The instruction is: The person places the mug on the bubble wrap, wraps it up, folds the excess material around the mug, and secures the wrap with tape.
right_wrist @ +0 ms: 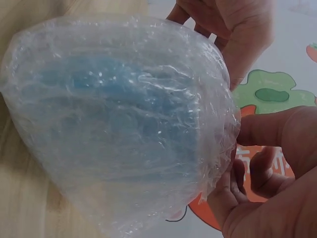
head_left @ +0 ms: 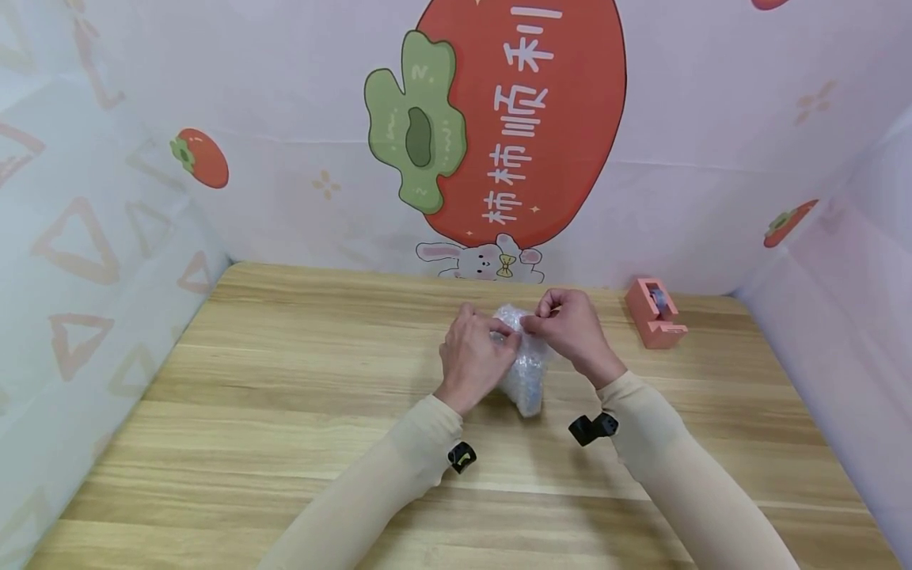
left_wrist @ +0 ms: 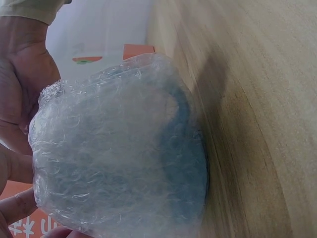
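A bundle of clear bubble wrap (head_left: 529, 376) stands on the wooden table between the two hands. Through the layers shows a blue object (left_wrist: 185, 168), with a curved part like a mug's handle; its exact shape is blurred by the wrap. My left hand (head_left: 477, 352) pinches the wrap's upper edge from the left, thumb toward the bundle. On the other side my right hand (head_left: 573, 328) pinches the same upper part between thumb and forefinger, as its fingers (right_wrist: 270, 129) show in the right wrist view. The wrap's folded edge (right_wrist: 218, 134) lies crumpled there.
A pink tape dispenser (head_left: 655, 317) with a roll of tape stands at the back right of the wooden table (head_left: 299, 380). Behind the table hangs a printed backdrop (head_left: 299, 206) with a large persimmon, and similar sheets flank both sides.
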The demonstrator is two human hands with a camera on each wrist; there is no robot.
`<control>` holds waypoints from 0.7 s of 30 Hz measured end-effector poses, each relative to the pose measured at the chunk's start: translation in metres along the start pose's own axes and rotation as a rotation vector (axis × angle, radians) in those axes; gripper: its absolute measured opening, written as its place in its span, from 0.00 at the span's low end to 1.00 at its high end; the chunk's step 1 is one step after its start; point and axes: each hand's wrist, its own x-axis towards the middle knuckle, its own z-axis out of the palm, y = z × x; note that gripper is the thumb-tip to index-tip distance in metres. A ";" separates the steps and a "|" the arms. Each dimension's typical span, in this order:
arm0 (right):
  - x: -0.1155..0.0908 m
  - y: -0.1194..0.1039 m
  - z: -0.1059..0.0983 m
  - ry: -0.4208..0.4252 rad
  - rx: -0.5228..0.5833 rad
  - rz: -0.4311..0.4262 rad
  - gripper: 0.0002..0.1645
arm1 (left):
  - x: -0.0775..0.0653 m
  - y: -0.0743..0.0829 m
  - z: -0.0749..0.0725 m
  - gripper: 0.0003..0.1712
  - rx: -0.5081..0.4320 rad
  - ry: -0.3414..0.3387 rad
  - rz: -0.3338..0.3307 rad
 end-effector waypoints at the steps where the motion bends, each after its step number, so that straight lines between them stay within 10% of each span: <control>1: 0.000 -0.001 0.000 0.002 -0.037 -0.001 0.16 | 0.000 0.000 0.000 0.09 0.002 0.000 0.001; 21: -0.004 0.000 -0.006 -0.013 -0.315 0.126 0.30 | 0.001 0.001 -0.001 0.09 -0.011 -0.011 -0.014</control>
